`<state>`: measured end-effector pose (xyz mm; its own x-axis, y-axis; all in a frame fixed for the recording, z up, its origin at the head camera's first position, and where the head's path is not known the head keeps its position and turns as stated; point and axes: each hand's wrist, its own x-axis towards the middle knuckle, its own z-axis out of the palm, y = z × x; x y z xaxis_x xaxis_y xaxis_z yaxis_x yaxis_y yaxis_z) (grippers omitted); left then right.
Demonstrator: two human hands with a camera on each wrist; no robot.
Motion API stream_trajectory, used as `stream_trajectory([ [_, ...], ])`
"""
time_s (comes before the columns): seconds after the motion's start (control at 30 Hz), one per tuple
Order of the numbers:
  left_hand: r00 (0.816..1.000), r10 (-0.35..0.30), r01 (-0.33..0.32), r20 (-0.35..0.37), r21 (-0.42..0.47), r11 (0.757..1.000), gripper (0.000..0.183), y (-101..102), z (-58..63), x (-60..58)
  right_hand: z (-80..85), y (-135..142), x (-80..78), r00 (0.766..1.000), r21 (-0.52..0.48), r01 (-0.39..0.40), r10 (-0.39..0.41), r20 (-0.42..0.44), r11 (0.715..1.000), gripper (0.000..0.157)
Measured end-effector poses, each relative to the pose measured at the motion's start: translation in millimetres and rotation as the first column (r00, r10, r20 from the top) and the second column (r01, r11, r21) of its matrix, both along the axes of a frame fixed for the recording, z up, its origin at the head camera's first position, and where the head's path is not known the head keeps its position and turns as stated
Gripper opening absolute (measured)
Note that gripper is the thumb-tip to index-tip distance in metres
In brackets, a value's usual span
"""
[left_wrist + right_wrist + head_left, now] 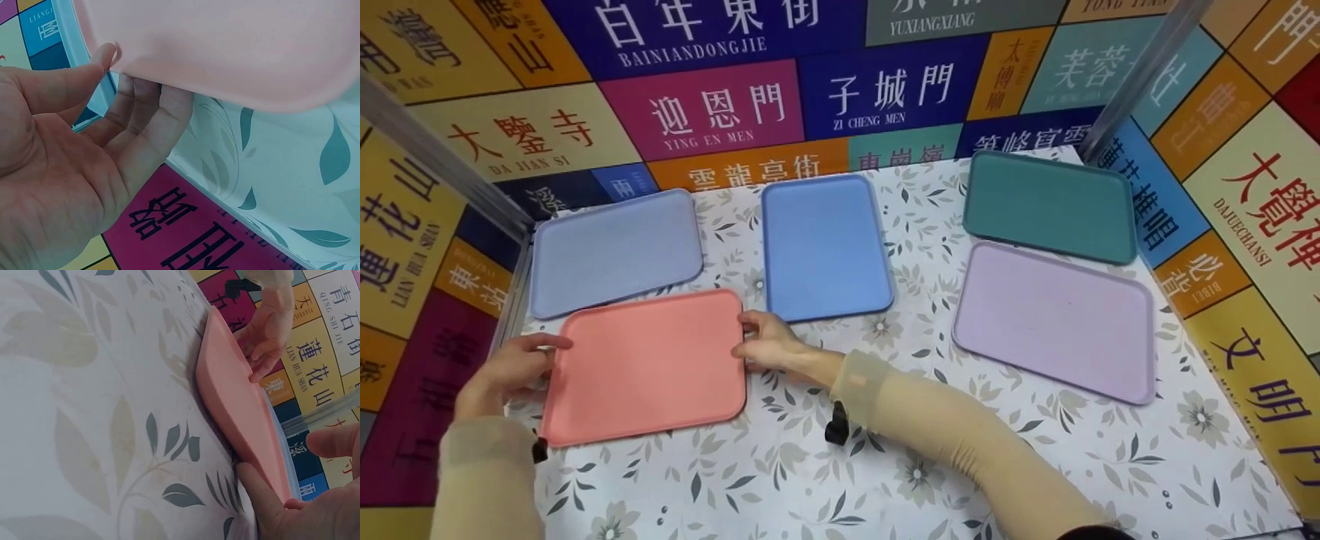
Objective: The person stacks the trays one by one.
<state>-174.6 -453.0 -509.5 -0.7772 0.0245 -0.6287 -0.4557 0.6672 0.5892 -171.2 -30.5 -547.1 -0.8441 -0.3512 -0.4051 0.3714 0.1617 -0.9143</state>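
A coral-pink tray [652,367] lies at the front left, its upper corner close against the grey-blue tray [619,251] behind it. My left hand [514,371] grips its left edge. In the left wrist view the thumb [107,55] rests on the rim and the other fingers curl under it. At the opposite short edge, my right hand [772,343] holds the rim between thumb and fingers. Seen from the right wrist, the pink tray [242,405] lies low over the cloth, with one finger [259,492] along its side edge.
A blue tray [826,247] stands upright-wise at the back middle. To the right lie a green tray [1050,206] and a lilac tray [1054,322], close together. Printed panels [701,105] wall the back and both sides of the leaf-patterned tablecloth [780,480].
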Motion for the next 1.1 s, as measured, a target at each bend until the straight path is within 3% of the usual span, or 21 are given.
stream_trajectory([
  [0.43,0.999,-0.033,0.033,-0.043,0.006,0.999,0.061,-1,8.5,5.5,-8.2,4,3.0,0.980,-0.057,-0.002,-0.010,-0.199,0.998,0.087],
  [0.77,0.992,-0.037,0.039,-0.122,0.011,0.999,0.064,-2,11.1,1.4,1.4,13,-8.1,0.982,-0.080,-0.012,-0.003,-0.189,0.997,0.096],
  [1.1,0.985,0.004,0.013,-0.170,0.100,0.995,0.066,-3,12.1,-0.1,10.7,29,-29.6,0.979,-0.189,-0.079,0.041,-0.198,0.979,0.099],
])
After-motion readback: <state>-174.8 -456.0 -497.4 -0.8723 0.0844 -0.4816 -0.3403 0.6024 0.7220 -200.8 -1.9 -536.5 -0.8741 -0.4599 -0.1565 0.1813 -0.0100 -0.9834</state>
